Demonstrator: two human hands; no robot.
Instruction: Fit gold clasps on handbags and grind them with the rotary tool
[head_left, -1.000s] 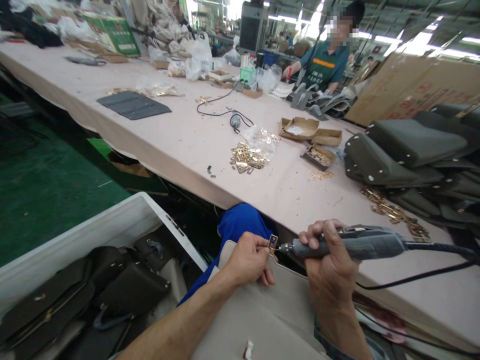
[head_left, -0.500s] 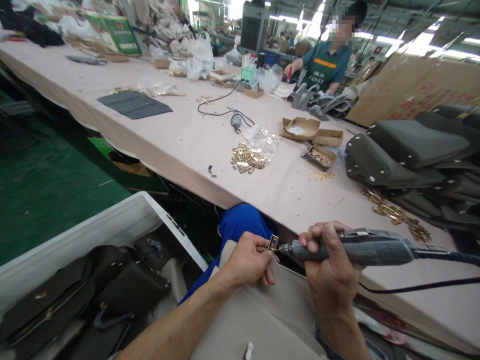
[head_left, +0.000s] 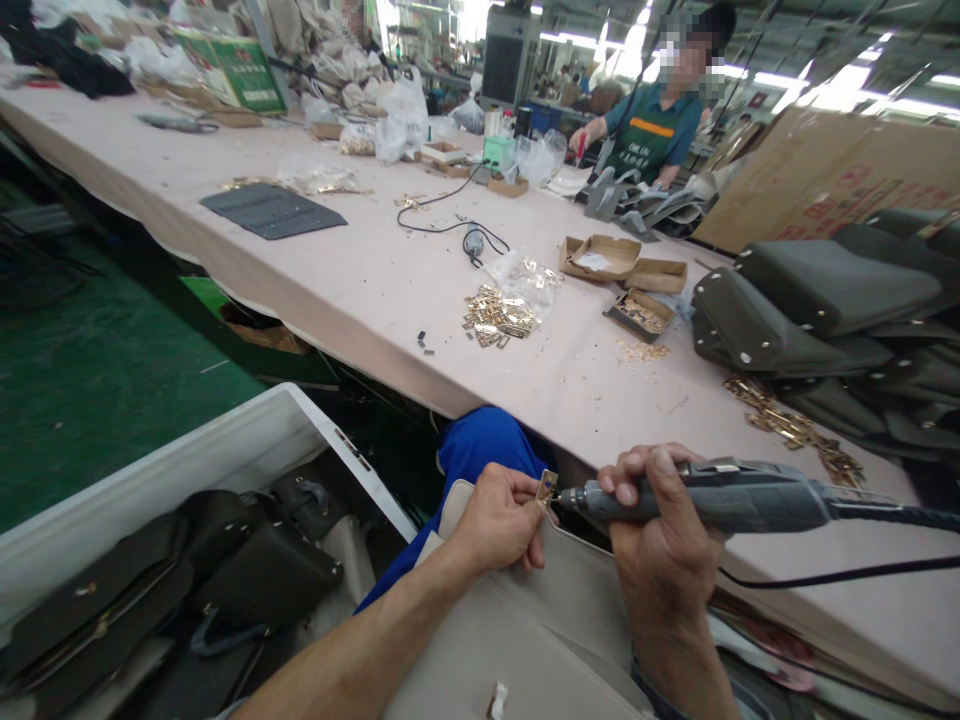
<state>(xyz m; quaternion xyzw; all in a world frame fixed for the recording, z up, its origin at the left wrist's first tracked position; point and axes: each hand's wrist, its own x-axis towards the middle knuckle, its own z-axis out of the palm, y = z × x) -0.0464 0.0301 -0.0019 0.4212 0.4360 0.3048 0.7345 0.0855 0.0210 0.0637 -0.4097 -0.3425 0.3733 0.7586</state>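
In my right hand [head_left: 664, 510] is a grey electric screwdriver [head_left: 750, 495], held level with its tip pointing left. That tip meets a small gold metal plate [head_left: 547, 486] with an opening in it, at the edge of a beige leather bag piece [head_left: 517, 630]. The fingers of my left hand [head_left: 499, 515] pinch the plate and the bag's edge together. The bag lies across my lap, over blue cloth [head_left: 484, 445]. Whatever screw sits at the tip is too small to make out.
Gold plates [head_left: 499, 315] lie heaped on the table [head_left: 360, 290], near a small box of screws [head_left: 640, 313]. Dark bags [head_left: 832, 290] are stacked at the right. A white bin [head_left: 247, 425] with dark bags stands at left. Across the table a person [head_left: 652, 130] works.
The gold plate has tilted slightly at the screwdriver's tip. Both hands keep nearly the same place and grip.
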